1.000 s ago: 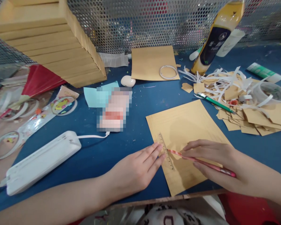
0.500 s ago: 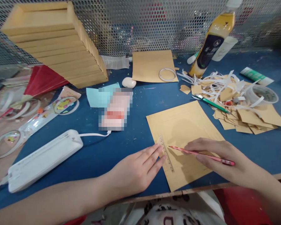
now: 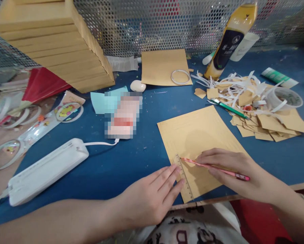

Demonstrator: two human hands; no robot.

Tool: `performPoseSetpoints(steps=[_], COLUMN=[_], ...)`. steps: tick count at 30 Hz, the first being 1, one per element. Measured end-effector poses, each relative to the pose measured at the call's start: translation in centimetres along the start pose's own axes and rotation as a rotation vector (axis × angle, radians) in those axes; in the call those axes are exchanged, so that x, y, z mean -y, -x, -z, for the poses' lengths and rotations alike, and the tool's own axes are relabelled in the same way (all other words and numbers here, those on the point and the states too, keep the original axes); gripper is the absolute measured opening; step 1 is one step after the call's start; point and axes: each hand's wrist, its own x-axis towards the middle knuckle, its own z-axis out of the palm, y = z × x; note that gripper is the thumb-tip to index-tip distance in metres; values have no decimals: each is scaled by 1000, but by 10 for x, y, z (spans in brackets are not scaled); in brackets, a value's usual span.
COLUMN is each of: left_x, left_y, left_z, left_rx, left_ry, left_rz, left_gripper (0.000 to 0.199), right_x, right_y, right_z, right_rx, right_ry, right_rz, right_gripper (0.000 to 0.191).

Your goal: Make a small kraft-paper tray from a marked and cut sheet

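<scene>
A square sheet of brown kraft paper [image 3: 205, 130] lies at an angle near the table's front edge. Across its left side rests a clear plastic ruler [image 3: 187, 181], partly covered by fingers. My left hand [image 3: 157, 189] is open, its outstretched fingertips pressing flat on the ruler. In my right hand [image 3: 233, 167] is a pink pencil [image 3: 218, 166], pinched in a writing grip. Its tip is at the ruler's right side, close to the upper end; whether it touches the paper I cannot tell.
Back left stands a tall stack of kraft trays [image 3: 58, 51]. A phone [image 3: 124, 115] is cabled to a white power strip [image 3: 50, 173]. On the right are paper scraps [image 3: 268, 125], a green cutter knife [image 3: 229, 109], a plastic cup [image 3: 285, 98] and a drink bottle [image 3: 230, 40].
My left hand and the ruler have slid down the sheet, toward the front edge. The pencil tip now sits nearer the ruler's upper end. The whole view has shifted slightly.
</scene>
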Motion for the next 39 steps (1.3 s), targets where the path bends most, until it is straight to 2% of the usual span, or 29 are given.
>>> performPoseSetpoints(steps=[31,39], left_x=[-5,-5], left_y=[-1,-3], left_z=[-3,-3], left_rx=[59,33], left_ry=[17,27], left_rz=[0,-11], left_gripper=[43,41], right_x=[8,15], right_y=[0,15], right_z=[-1,6], right_rx=[-2,109], right_ry=[61,35], right_rz=[41,-21], right_gripper=[40,40])
